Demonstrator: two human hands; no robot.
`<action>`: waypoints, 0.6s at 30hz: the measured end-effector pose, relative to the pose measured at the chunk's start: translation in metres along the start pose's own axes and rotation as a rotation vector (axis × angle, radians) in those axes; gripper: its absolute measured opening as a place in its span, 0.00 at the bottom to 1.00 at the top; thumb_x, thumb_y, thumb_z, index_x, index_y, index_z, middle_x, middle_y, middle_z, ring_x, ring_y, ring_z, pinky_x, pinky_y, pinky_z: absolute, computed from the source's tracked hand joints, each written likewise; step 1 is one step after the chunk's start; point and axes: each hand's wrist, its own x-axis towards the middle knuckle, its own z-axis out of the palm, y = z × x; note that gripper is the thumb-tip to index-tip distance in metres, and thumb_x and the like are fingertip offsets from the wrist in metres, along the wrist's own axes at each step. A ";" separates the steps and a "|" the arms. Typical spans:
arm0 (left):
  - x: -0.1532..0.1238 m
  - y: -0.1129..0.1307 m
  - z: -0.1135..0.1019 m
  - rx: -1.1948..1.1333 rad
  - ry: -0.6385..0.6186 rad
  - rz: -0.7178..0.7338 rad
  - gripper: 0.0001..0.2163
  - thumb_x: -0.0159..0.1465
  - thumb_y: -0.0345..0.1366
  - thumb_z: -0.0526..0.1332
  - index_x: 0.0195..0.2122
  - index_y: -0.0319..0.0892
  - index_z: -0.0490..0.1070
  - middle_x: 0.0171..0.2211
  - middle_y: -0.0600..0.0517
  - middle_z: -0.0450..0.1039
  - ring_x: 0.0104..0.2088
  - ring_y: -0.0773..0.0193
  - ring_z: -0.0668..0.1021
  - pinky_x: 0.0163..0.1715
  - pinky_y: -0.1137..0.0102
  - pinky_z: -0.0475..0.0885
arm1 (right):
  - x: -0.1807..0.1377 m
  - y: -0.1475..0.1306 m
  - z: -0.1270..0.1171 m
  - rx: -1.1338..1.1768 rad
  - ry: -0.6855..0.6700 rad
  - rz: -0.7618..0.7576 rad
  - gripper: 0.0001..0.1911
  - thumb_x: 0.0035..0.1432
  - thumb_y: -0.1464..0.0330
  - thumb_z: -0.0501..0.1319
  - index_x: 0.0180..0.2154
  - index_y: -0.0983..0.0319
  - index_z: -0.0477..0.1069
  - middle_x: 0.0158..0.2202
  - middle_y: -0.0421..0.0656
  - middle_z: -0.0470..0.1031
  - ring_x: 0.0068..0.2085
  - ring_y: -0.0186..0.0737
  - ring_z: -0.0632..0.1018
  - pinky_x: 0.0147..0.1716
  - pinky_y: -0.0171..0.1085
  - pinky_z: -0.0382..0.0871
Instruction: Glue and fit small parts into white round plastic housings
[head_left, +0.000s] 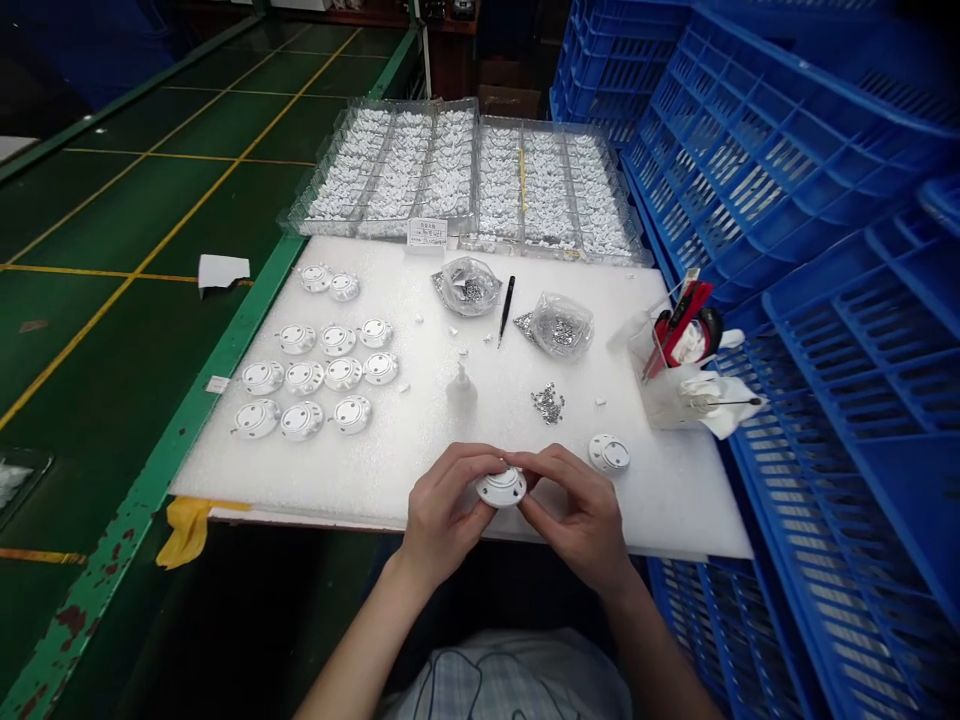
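Between my two hands is a round white plastic part (502, 489), tilted, with small dark spots along its rim. My left hand (450, 505) pinches it from the left with thumb and forefinger. From the right, the fingertips of my right hand (577, 510) grip the same part. Another round white part (609, 454) lies on the foam board just beyond my right hand. A small heap of tiny metal pieces (548, 404) sits ahead of my hands. Beside it stands a small translucent bottle (461, 388).
Several similar white parts (304, 377) lie in rows at left. Two plastic bags of metal pieces (469, 287) (561, 328) flank black tweezers (506, 312). A tool holder (664, 400) stands right, against blue crates (795, 140). Trays of white pieces (397, 165) line the back.
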 end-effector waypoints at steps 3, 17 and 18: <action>0.002 0.002 -0.001 0.017 -0.024 -0.026 0.04 0.70 0.31 0.66 0.46 0.43 0.78 0.42 0.46 0.83 0.42 0.58 0.85 0.41 0.66 0.83 | -0.003 0.002 0.000 -0.018 0.027 -0.010 0.16 0.63 0.74 0.67 0.51 0.55 0.81 0.33 0.40 0.79 0.32 0.37 0.79 0.32 0.36 0.78; 0.009 0.006 -0.010 -0.061 -0.108 -0.083 0.04 0.72 0.35 0.65 0.46 0.43 0.78 0.38 0.47 0.82 0.37 0.60 0.86 0.38 0.71 0.83 | -0.003 0.004 -0.002 0.075 0.015 0.043 0.11 0.59 0.72 0.71 0.43 0.56 0.77 0.28 0.37 0.76 0.28 0.36 0.77 0.29 0.33 0.74; 0.009 0.006 -0.010 -0.081 -0.121 -0.094 0.05 0.73 0.35 0.64 0.47 0.43 0.78 0.39 0.47 0.82 0.38 0.60 0.86 0.39 0.72 0.83 | -0.003 0.005 -0.002 0.079 0.019 0.028 0.11 0.59 0.72 0.71 0.43 0.56 0.77 0.28 0.37 0.77 0.27 0.36 0.77 0.28 0.33 0.74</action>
